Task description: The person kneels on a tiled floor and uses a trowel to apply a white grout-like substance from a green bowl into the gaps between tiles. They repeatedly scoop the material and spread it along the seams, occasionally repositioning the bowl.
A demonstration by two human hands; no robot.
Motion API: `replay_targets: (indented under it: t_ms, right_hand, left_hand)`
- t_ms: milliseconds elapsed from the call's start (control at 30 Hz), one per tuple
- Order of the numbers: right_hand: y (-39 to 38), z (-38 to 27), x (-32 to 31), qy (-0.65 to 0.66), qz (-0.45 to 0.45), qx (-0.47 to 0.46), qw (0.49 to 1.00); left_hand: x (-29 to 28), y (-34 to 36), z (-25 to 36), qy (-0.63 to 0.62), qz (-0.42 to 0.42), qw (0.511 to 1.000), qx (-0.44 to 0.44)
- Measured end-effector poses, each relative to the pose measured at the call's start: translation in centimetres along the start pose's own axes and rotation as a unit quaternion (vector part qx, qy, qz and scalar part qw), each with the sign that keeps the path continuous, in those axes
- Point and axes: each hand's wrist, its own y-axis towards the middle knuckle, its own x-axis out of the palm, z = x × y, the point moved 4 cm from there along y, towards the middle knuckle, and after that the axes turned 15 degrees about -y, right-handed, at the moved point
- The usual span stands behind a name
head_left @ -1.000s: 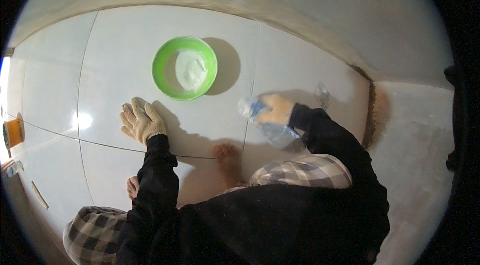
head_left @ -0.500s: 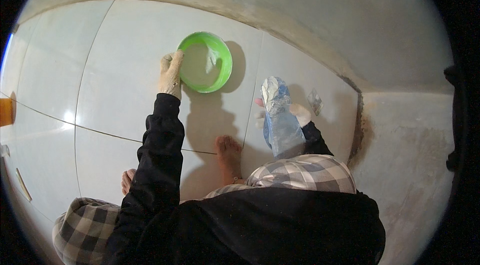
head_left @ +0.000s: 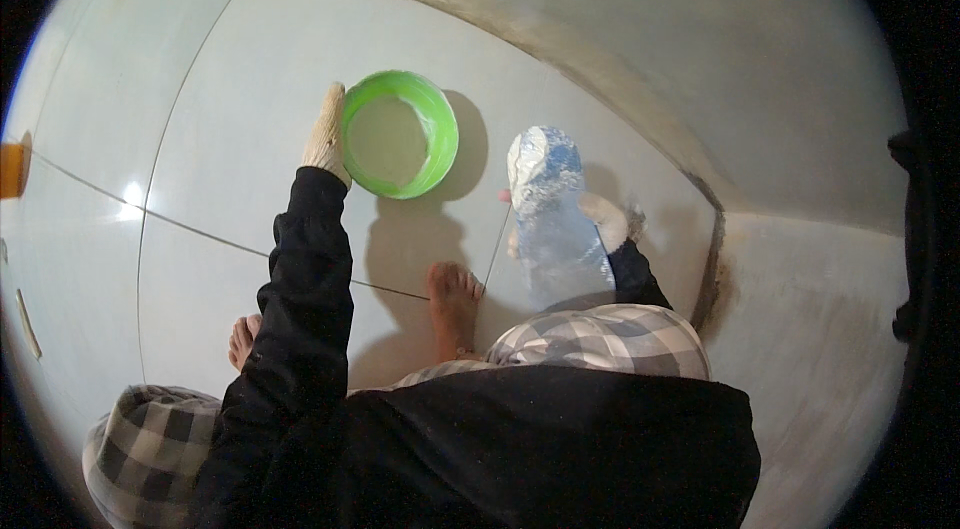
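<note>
A round bright green bowl (head_left: 443,114) holds a smooth, pale, greyish layer and has whitish smears on its inner wall. My left hand (head_left: 328,134), in a cream knit glove, lies along the bowl's left outer side with its fingers stretched out straight and touching it; the thumb is hidden. Over my right knee, my gloved right hand (head_left: 604,219) is wrapped round a blue-and-clear plastic bag (head_left: 565,249). White, powdery or pasty matter is caked on the bag's far end. One bare pink fingertip shows at the bag's left edge.
Large pale floor tiles (head_left: 225,169) lie under the bowl and my bare feet (head_left: 453,299). A grey wall (head_left: 700,59) curves behind and to the right, its base stained brown. An orange object (head_left: 13,170) and a thin pale strip (head_left: 28,324) lie at far left.
My left hand has gone from a bent-finger hold on the rim to straight fingers along the side. The bowl has come slightly nearer, and its pale contents look more even. The bag's end has tilted left.
</note>
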Motion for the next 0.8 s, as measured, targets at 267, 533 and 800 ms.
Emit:
replay_targets:
  t_ms: [267, 533, 800]
  right_hand:
    - [-0.8, 2.1, -1.3, 0.041, 0.084, 0.004, 0.996]
    - [0.1, -0.4, -2.7, -0.477, 0.200, -0.121, 0.847]
    - [4.5, -0.9, 0.3, -0.906, 0.061, -0.198, 0.369]
  left_hand:
    - [0.9, -0.5, -2.5, 0.128, 0.073, 0.989, 0.004]
    - [1.2, 1.6, -1.9, 0.375, 0.102, 0.920, 0.052]
    - [1.3, 2.3, -1.2, 0.517, 0.147, 0.843, 0.016]
